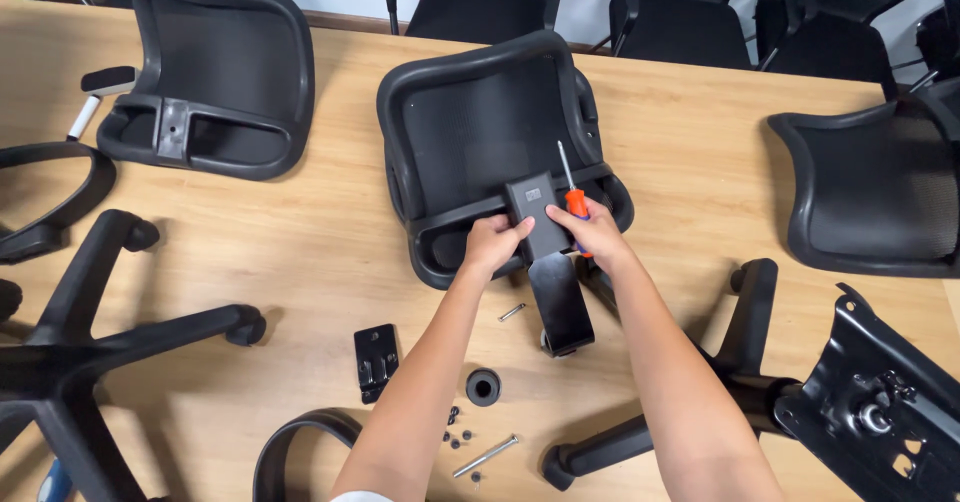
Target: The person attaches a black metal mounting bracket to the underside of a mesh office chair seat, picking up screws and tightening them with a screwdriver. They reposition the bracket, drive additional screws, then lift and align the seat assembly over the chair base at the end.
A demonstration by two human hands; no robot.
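A black mesh chair backrest (470,122) lies flat on the wooden table (700,172). At its lower edge sits a grey-black bracket (538,217) that runs down into a flat black bar (560,302). My left hand (493,245) grips the bracket's left side. My right hand (597,234) presses on its right side while holding a screwdriver (571,190) with an orange handle, its shaft pointing up over the mesh.
A second backrest (215,72) lies at the upper left and a third (880,187) at the right. Star bases (90,342) (700,402), a seat mechanism plate (880,402), a small black plate (376,360), a round bushing (483,386), bolts (485,455) and screws lie near me.
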